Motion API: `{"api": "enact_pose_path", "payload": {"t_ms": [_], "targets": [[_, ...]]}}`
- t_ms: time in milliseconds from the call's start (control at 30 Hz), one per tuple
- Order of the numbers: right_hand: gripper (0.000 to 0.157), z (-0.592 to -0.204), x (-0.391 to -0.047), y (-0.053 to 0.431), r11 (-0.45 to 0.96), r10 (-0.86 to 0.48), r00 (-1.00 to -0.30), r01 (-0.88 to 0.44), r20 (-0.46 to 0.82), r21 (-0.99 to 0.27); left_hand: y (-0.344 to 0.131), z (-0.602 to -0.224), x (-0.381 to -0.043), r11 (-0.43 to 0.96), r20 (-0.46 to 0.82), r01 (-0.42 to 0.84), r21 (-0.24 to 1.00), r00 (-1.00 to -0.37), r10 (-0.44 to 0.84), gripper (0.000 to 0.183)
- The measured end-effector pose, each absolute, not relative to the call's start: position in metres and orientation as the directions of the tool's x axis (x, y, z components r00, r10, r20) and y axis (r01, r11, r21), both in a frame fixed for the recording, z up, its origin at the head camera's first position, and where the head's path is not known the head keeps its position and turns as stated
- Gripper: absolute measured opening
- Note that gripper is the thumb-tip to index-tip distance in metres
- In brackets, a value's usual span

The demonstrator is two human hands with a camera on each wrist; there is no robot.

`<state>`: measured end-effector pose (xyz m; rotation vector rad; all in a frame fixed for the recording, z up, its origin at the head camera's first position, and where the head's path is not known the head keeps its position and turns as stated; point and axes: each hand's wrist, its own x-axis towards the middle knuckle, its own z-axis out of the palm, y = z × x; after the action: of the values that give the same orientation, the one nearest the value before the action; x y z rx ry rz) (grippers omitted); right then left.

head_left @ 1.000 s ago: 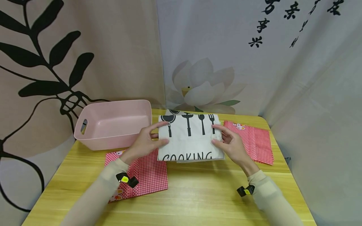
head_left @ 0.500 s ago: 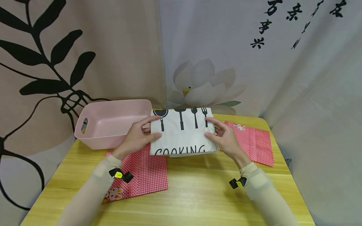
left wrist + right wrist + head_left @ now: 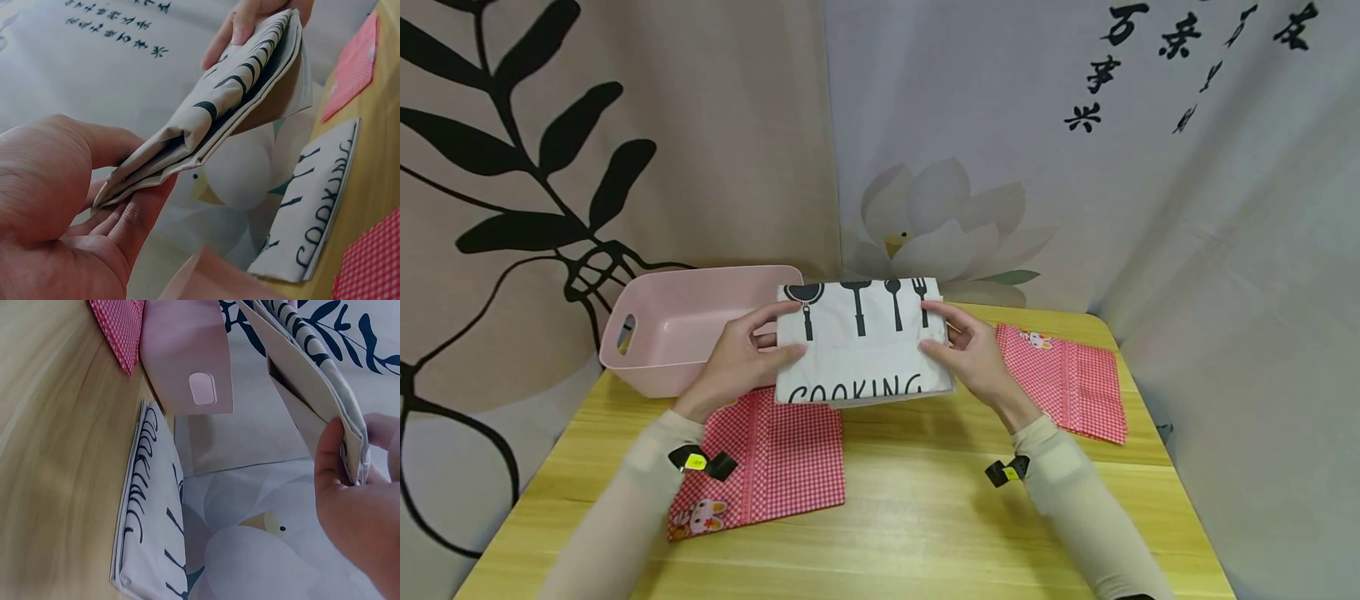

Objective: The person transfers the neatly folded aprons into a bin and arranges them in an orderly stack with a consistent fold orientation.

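Observation:
A folded white cloth [image 3: 861, 358] with black kitchen utensils and the word COOKING printed on it is held up off the table. My left hand [image 3: 737, 358] pinches its left edge between thumb and fingers; my right hand [image 3: 973, 350] pinches the right edge the same way. Seen from the left wrist, the folded layers of the held cloth [image 3: 237, 81] gape a little along one edge. A second folded white cloth [image 3: 309, 206] with the same print lies on the table below; in the head view the raised one hides it.
A pink plastic bin [image 3: 662, 367] stands at the back left, partly behind the left hand and the held cloth. One red checked cloth [image 3: 790, 467] lies on the wooden table [image 3: 925, 533] at front left, another red checked cloth [image 3: 1071, 383] at the right. Printed curtains hang behind.
Both hands have moved left and slightly up in the head view, carrying the folded white cloth toward the pink bin, which it now overlaps in view. The grip stays the same.

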<state>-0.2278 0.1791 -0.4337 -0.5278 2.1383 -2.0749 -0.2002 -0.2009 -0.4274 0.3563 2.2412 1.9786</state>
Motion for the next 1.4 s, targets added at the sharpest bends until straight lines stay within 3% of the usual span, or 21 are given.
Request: {"api": "enact_pose_path", "payload": {"t_ms": [633, 1400], "targets": [[0.063, -0.427, -0.244, 0.137, -0.025, -0.331, -0.932, -0.146, 0.146, -0.989, -0.237, -0.42, -0.201, 0.244, 0.05, 0.082, 0.966, -0.99, 0.135, 0.067], [0.061, -0.423, -0.263, 0.098, 0.022, -0.377, -0.915, -0.166, 0.145, -0.986, -0.281, -0.408, -0.2, 0.445, 0.023, 0.065, 0.893, -0.995, 0.1, 0.074]]}}
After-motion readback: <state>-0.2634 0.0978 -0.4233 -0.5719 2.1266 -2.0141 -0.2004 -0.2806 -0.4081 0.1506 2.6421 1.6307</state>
